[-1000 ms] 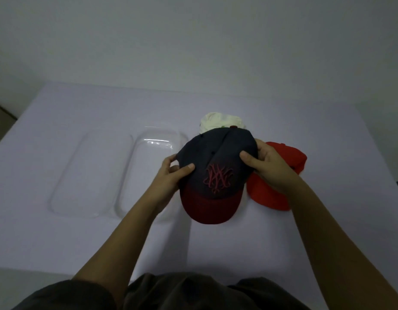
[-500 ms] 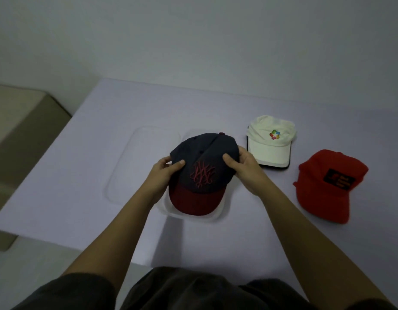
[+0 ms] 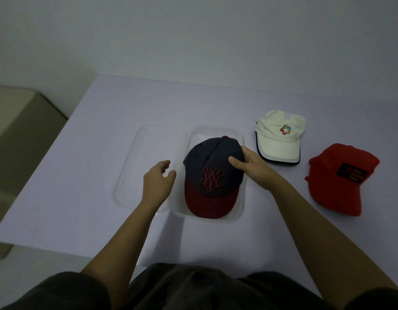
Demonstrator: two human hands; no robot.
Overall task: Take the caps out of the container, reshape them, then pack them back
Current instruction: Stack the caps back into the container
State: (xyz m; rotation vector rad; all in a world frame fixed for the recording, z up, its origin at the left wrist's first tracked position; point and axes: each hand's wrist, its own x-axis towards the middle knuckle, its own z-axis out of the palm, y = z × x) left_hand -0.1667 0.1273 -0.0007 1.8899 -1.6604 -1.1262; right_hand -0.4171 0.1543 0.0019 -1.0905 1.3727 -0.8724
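Navy cap (image 3: 212,175) w/ maroon brim sits inside the clear container (image 3: 242,204), brim toward the person, approx mid tabletop (image 3: 99,135). R hand (image 3: 251,166) grips the crown's right side, thumb on the front panel, fingers curled round the back. L hand (image 3: 156,181) hovers just left of the cap, not touching it, fingers loosely curled, holding nothing. Clear lid (image 3: 135,171) lies flat beside the container's left. White cap (image 3: 278,137) & red cap (image 3: 341,175) rest on the tabletop to the right, apart from each other.
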